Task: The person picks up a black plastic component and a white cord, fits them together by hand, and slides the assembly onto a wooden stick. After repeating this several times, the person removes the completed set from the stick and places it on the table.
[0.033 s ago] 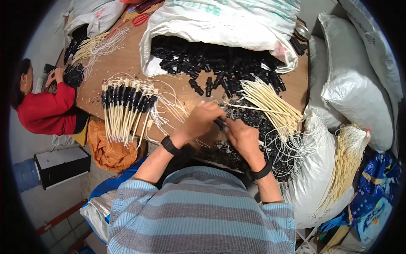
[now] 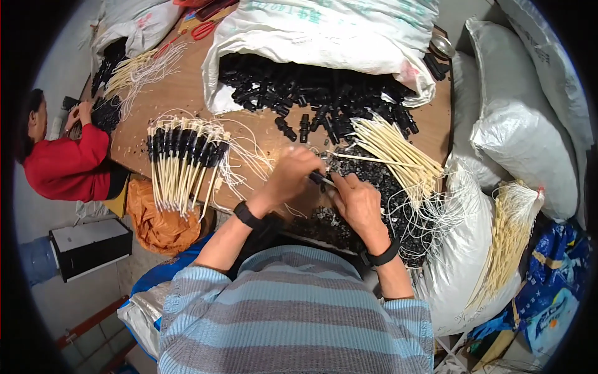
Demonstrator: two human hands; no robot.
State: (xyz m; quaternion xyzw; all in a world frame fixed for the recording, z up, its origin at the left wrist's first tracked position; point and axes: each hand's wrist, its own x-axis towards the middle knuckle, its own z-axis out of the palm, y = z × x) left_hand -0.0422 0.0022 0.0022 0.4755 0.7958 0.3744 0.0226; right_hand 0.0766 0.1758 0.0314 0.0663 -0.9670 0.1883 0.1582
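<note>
At the table's near edge, my left hand (image 2: 293,173) is closed on a small black plastic fitting (image 2: 318,179). A thin pale stem joins it from my right hand (image 2: 361,202), whose thumb and fingers are pinched on that stem. The rest of the stem is hidden by my fingers. Left of my hands lies a row of cream rods (image 2: 177,187) with black fittings and white strings at their far ends. On my right, a bundle of bare cream rods (image 2: 398,156) with white strings rests over a heap of tiny dark parts (image 2: 355,167).
A large white sack (image 2: 324,37) spills black fittings (image 2: 330,90) onto the wooden table (image 2: 146,103). Stuffed sacks (image 2: 511,106) crowd the right side. A co-worker in a red top (image 2: 65,159) handles parts at the left. Red scissors (image 2: 204,30) lie at the back.
My hands have moved slightly apart, and more of the black fitting and pale stem shows between them. The view has shifted a little; the rod bundles look unmoved.
</note>
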